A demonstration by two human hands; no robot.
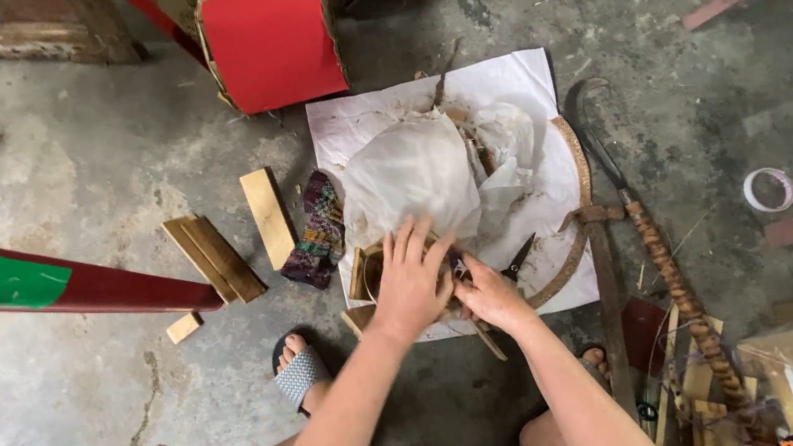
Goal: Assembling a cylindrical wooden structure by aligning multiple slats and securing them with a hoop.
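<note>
I look down at my two hands working over a white sheet [521, 87] spread on the concrete floor [86, 160]. My left hand [411, 287] lies palm down with fingers spread, pressing on the crumpled paper [411, 176] and on a small wooden frame [364, 272] that sits at the sheet's near left edge. It grips nothing that I can see; it just bears flat on the pile. My right hand [488, 294] is closed around a small dark tool [519, 258], which looks like pliers or snips; the tip pokes out to the right, just beside the left hand's fingers. The exact kind of tool I cannot tell.

A curved wooden strip [575, 186] arcs along the sheet's right side. Just beyond it a sickle [596, 138] lies on the floor, its wrapped handle [684, 304] running down toward a bundle of sticks [705, 392] at the lower right. A tape roll [768, 189] rests well apart on the right. To the left of the sheet lie a patterned cloth [319, 232], a pale wood block [268, 217] and two darker slats [214, 258]. A red box [271, 42] stands above the sheet. My foot in a sandal [299, 371] shows below.
</note>
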